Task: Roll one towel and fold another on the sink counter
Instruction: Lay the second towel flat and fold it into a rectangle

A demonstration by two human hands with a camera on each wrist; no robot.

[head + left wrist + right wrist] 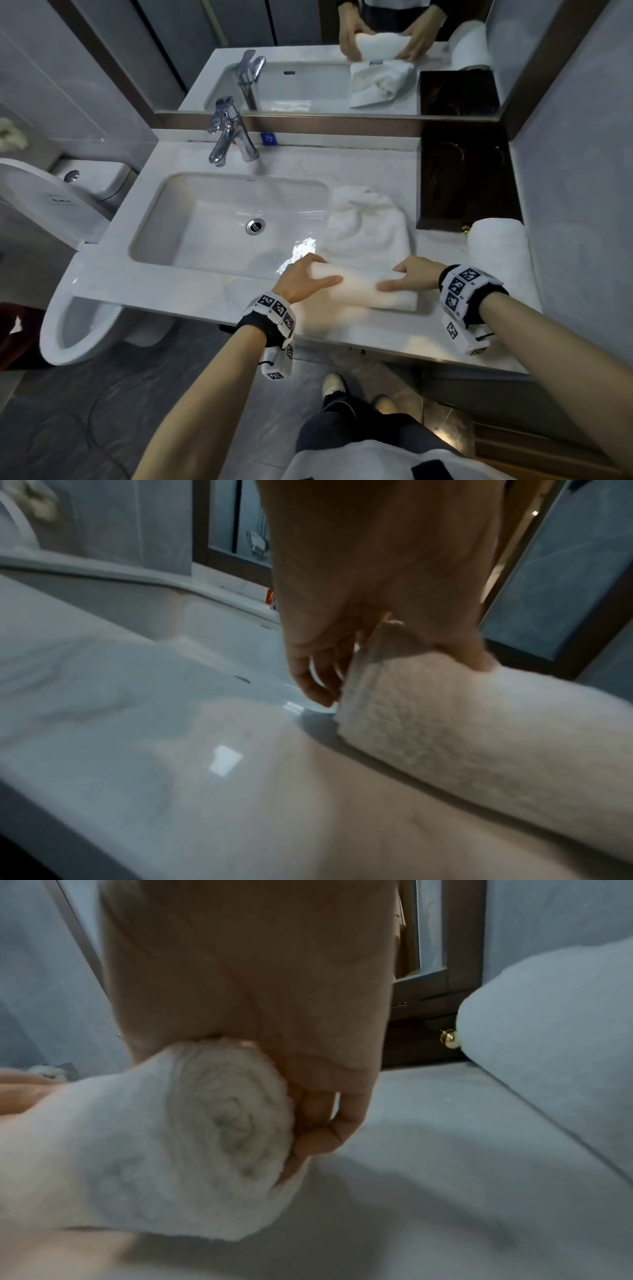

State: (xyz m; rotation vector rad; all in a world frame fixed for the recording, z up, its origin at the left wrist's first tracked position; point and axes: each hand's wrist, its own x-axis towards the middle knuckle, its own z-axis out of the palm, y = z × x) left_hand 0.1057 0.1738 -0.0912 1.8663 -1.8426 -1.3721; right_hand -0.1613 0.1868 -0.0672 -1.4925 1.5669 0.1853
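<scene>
A white towel (363,286) lies on the counter (191,291) right of the sink, its near end wound into a roll and its far part (366,226) still flat and creased. My left hand (305,277) grips the roll's left end, thumb on the near side and fingers curled over the far side. In the left wrist view the fingers (318,680) curl past the roll (462,737). My right hand (411,274) grips the right end; the right wrist view shows the spiral end (222,1123) against the fingers (318,1123). A second white towel (496,253) (548,1015) lies bundled at the right wall.
The sink basin (164,212) sits left of the towel, with a chrome faucet (229,137) behind it. A dark wooden tray (466,185) stands at the back right. A toilet (44,212) is to the left, below the counter. The mirror (308,51) runs along the back.
</scene>
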